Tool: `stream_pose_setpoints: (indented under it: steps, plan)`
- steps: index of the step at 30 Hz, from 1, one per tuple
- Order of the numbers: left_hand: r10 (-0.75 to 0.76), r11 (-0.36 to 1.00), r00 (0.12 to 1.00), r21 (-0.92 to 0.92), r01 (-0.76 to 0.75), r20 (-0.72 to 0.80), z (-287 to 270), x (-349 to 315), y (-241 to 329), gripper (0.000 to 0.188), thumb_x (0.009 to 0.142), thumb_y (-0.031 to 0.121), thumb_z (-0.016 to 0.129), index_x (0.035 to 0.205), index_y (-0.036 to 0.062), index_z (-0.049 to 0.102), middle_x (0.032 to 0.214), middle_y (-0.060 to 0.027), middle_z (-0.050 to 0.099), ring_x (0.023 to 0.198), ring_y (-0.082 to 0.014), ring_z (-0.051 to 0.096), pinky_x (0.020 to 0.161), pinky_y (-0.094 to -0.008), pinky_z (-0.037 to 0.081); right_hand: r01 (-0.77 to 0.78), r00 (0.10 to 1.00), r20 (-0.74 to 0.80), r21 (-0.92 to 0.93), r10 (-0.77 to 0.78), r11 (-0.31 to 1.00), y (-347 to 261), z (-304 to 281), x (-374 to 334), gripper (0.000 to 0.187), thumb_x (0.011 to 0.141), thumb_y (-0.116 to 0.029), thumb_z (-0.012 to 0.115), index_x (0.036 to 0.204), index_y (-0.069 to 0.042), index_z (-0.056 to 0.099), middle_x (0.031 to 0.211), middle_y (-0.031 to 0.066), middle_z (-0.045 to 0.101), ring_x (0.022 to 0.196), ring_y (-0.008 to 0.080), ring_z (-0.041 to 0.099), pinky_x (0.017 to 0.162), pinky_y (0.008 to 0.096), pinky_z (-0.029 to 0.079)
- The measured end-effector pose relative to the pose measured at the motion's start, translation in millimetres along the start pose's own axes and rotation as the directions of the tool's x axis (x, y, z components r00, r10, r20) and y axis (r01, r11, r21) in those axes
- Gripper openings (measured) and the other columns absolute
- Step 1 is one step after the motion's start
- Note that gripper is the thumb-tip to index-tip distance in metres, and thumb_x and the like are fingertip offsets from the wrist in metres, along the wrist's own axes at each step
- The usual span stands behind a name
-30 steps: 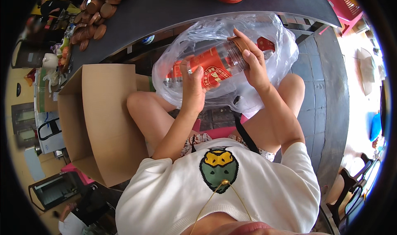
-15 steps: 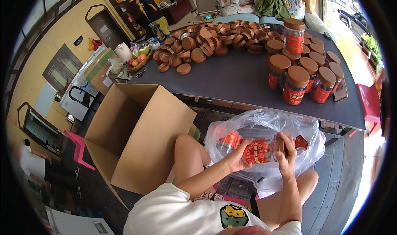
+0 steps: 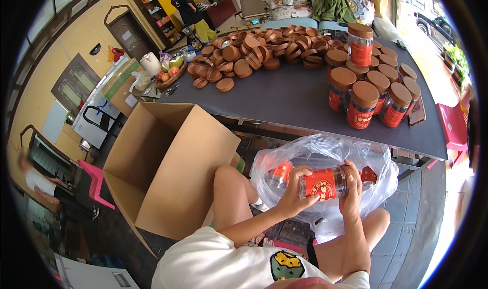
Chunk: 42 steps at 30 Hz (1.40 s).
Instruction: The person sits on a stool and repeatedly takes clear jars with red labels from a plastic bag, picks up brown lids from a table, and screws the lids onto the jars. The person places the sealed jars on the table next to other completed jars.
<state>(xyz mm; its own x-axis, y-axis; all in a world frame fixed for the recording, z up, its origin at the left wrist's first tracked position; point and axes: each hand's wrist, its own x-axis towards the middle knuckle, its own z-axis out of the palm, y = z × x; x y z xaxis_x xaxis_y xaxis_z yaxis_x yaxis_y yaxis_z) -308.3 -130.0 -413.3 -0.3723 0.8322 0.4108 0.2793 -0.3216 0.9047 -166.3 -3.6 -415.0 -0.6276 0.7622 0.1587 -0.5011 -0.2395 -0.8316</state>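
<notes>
Over my lap I hold a transparent plastic jar [image 3: 325, 183] with a red label, lying sideways between both hands. My left hand [image 3: 294, 193] is wrapped round its base end. My right hand [image 3: 351, 190] grips the other end, where a brown lid is mostly hidden by the fingers. Beneath the jar spreads a large transparent plastic bag [image 3: 325, 146], gaping at the top. Inside it lie more red-labelled jars, one to the left [image 3: 279, 173] and one to the right [image 3: 368, 176].
On the dark table [image 3: 284, 98] rests a wide heap of brown lids [image 3: 251, 50]. Several lidded jars [image 3: 363, 106] are grouped at its right, one stacked on top, beside a phone [image 3: 418, 112]. An open cardboard box [image 3: 188, 172] stands left of my legs. People [image 3: 43, 182] are farther off.
The jar has turned about its length, so its label faces differently. My left hand has shifted its hold farther round the base. At far left, a person has moved.
</notes>
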Motion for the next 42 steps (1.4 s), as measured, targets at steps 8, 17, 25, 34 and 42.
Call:
stream_pose_setpoints:
  steps: [8,17,25,34,42]
  plan:
    - [-0.501,0.592,0.850,-0.652,0.473,0.162,-2,2,0,0.045,0.090,0.031,0.058,0.125,0.0192,0.033,0.111,-0.0023,0.051,0.082,-0.0082,0.059,0.047,-0.0201,0.042,0.312,0.948,0.062,-0.394,-0.313,0.865,5,0,-3,0.054,0.084,-0.038,0.064,0.122,-0.001,0.055,0.123,0.0143,0.049,0.115,0.0243,0.047,0.100,0.0373,0.036]
    - [-0.655,0.113,0.619,-0.754,0.647,0.433,-21,6,-3,0.029,0.090,0.035,0.061,0.115,0.0226,0.054,0.103,0.0030,0.064,0.079,-0.0078,0.062,0.042,-0.0199,0.039,0.415,0.910,0.211,-0.480,-0.358,0.773,0,4,-5,0.056,0.080,-0.042,0.068,0.119,-0.003,0.057,0.123,0.0180,0.046,0.114,0.0288,0.046,0.096,0.0414,0.038]
    - [-0.657,0.006,0.582,-0.769,0.639,0.479,-22,3,-13,0.029,0.089,0.037,0.062,0.113,0.0225,0.057,0.100,0.0034,0.065,0.077,-0.0075,0.062,0.041,-0.0191,0.040,0.452,0.892,0.262,-0.520,-0.368,0.725,-5,5,-2,0.053,0.078,-0.035,0.068,0.118,-0.003,0.056,0.125,0.0208,0.046,0.117,0.0330,0.046,0.098,0.0446,0.038]
    - [-0.663,0.021,0.585,-0.770,0.638,0.467,-20,3,-12,0.028,0.089,0.036,0.063,0.113,0.0226,0.056,0.099,0.0036,0.064,0.077,-0.0073,0.062,0.041,-0.0186,0.041,0.503,0.863,0.294,-0.565,-0.410,0.654,-4,10,-3,0.053,0.077,-0.037,0.069,0.116,-0.003,0.057,0.120,0.0216,0.046,0.113,0.0353,0.047,0.095,0.0461,0.039]
    - [-0.709,0.100,0.567,-0.736,0.669,0.419,-21,2,-8,0.029,0.091,0.040,0.058,0.115,0.0252,0.054,0.101,0.0064,0.062,0.077,-0.0047,0.060,0.043,-0.0173,0.035,0.456,0.886,0.248,-0.615,-0.391,0.644,2,16,-6,0.047,0.079,-0.035,0.066,0.111,-0.002,0.055,0.122,0.0225,0.046,0.111,0.0348,0.048,0.095,0.0448,0.040]
